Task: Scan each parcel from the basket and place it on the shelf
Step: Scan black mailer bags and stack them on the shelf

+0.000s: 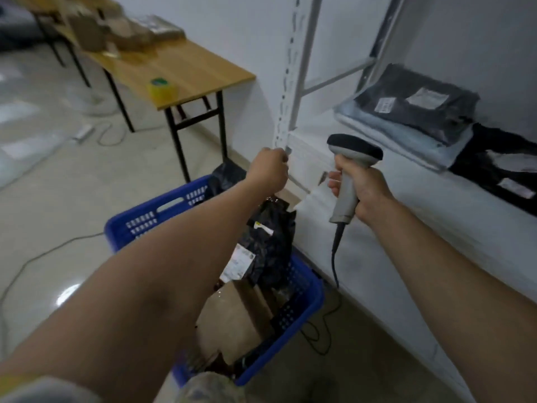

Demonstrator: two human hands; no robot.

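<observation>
White steel shelf (406,205) on the right, tiled floor. A blue basket (162,207) sits on the floor tight against the shelf front, so each lift is short.

Left hand (268,170) is fisted at the shelf's front-left corner. It looks to be pinching the top edge of a white parcel (308,173) that hangs down in front of the shelf. The parcel blends into the white paint and its outline is hard to trace. Dangling it that way probably presents the label face to the reader.

Right hand (366,193) is wrapped round the grip of a barcode scanner (353,149), head up and just beside the parcel. Its cable (335,257) trails to the floor. Cannot tell if the trigger is pressed.

Judgement: scan step in hand, shelving not yet done for this one.

Basket is far from empty, with a black mailer (270,237) and a brown paper parcel (232,321) among what's left.

Already shelved toward the back-right are a dark grey mailer (415,103) stacked on a pale blue parcel (406,138), and a black parcel (499,167) at the right edge. The front-left stretch looks like the obvious drop spot.

Wooden worktop (197,71) stands behind, with a tape roll (162,88) near its front edge.
</observation>
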